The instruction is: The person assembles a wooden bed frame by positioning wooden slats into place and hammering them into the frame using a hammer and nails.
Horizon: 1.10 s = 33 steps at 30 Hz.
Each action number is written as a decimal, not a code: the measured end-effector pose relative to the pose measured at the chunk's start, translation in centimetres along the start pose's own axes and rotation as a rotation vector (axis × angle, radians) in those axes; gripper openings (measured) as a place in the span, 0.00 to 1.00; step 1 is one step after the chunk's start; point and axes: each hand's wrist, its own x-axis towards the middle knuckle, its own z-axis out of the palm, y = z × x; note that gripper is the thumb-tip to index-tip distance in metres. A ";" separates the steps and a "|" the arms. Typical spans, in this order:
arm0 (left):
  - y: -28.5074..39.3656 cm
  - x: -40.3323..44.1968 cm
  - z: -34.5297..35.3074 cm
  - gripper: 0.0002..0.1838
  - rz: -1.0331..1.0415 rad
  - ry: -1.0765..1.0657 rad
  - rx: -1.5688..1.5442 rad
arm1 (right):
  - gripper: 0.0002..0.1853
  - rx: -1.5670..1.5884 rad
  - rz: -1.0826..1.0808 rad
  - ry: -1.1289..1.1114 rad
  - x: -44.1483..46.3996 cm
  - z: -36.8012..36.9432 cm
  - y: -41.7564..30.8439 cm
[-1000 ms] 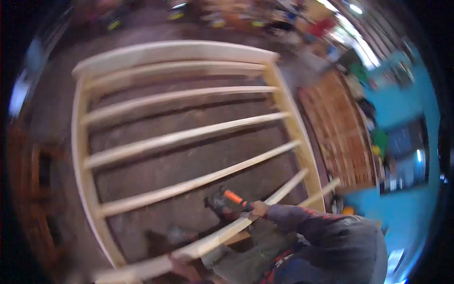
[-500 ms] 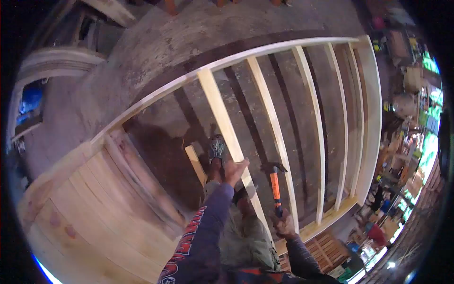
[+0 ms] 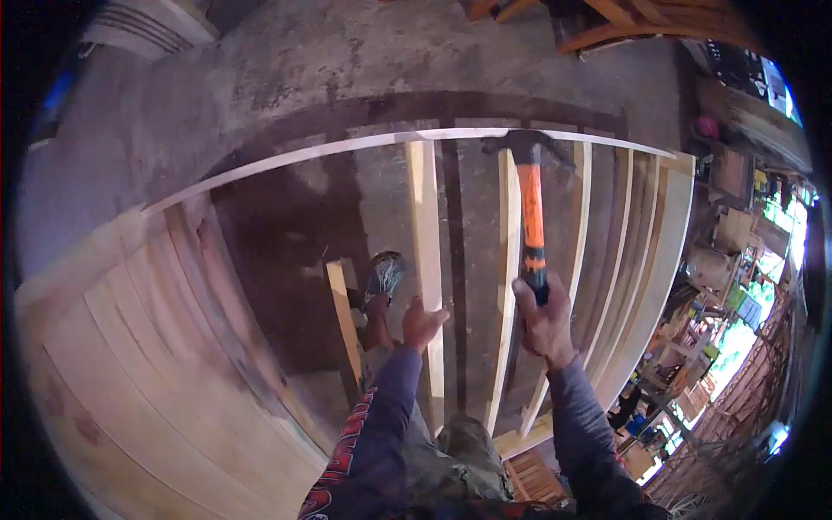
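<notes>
My right hand is closed around the dark grip of a claw hammer. The hammer has an orange handle and a dark head, which is raised over the far side of a wooden frame. On the left, my left hand grips a pale wooden slat that runs across the frame, its thumb lying over the wood. Several similar slats stand to the right, including one slat just beside the hammer. Fingers on the far side of my left hand are partly hidden.
Solid planks fill the frame's left end. A short loose board and a foot in a shoe are inside the frame, on the floor. Wooden furniture parts stand at the back, with cluttered goods along the right.
The hammer has risen away from my body, from low between the slats to above the far rail. My left hand stays on the slat. The view has turned and shifted.
</notes>
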 end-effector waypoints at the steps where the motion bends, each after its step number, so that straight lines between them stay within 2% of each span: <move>1: -0.5 0.5 0.5 0.37 -0.038 -0.001 0.042 | 0.16 -0.011 -0.004 -0.011 0.4 1.0 -0.4; 3: -0.7 1.0 0.7 0.38 -0.074 0.015 0.066 | 0.16 0.060 0.036 0.012 1.3 3.1 -0.6; 6: 0.1 0.5 -0.3 0.40 -0.103 -0.044 0.140 | 0.13 -0.026 -0.031 -0.079 4.0 5.2 0.1; 7: 0.2 0.4 -0.3 0.41 -0.084 -0.024 0.117 | 0.11 -0.038 -0.076 -0.161 5.2 4.9 -0.2; 10: -0.7 0.4 0.1 0.42 -0.056 -0.010 0.160 | 0.12 0.033 -0.008 -0.152 5.0 3.5 -4.4; 12: -1.9 0.7 1.1 0.43 -0.056 -0.012 0.214 | 0.12 0.038 -0.033 -0.131 6.1 3.5 -3.1; 14: -2.4 1.0 1.7 0.41 -0.051 0.037 0.155 | 0.12 -0.028 -0.129 -0.056 7.7 3.8 -1.6; 15: -1.9 1.0 1.4 0.41 -0.039 0.043 0.161 | 0.12 -0.332 -0.434 -0.050 9.6 2.9 -0.7; 16: -1.2 0.6 1.0 0.39 -0.036 0.020 0.158 | 0.12 -0.323 -0.442 -0.040 10.6 1.5 -2.6; 18: -1.4 1.4 0.7 0.38 -0.019 0.018 0.158 | 0.15 -0.335 -0.014 -0.496 11.3 -1.1 -7.7; 20: -4.0 1.4 2.4 0.39 -0.103 -0.061 -0.018 | 0.16 -0.308 0.019 -0.482 11.1 -0.4 -7.0; 21: 3.0 -1.2 -1.1 0.40 -0.202 -0.081 0.109 | 0.16 -0.296 -0.208 -0.327 10.8 0.6 -4.6; 22: 5.4 -3.4 -2.2 0.40 -0.207 -0.056 0.117 | 0.15 -0.267 -0.459 -0.157 11.5 2.1 -2.3; 23: 7.9 -3.8 -3.4 0.40 -0.178 0.009 0.250 | 0.15 -0.340 -0.672 -0.073 13.3 2.1 -1.5; 24: 2.0 -1.9 -1.3 0.38 -0.080 -0.009 0.201 | 0.15 -0.423 -0.876 0.044 15.2 2.2 -0.9; 26: -8.8 2.1 2.8 0.35 0.113 -0.061 0.096 | 0.16 -0.299 -0.208 -0.606 13.7 -3.0 -8.4; 30: -5.3 2.1 3.2 0.39 -0.018 0.033 0.177 | 0.18 -0.228 -0.237 -0.512 16.7 -5.0 -12.1; 32: -3.8 1.3 2.4 0.40 -0.085 0.079 0.216 | 0.17 -0.207 -0.364 -0.287 18.6 -5.6 -14.6; 33: -3.1 0.6 2.2 0.41 -0.111 0.090 0.233 | 0.17 -0.202 -0.351 -0.291 19.8 -5.5 -15.1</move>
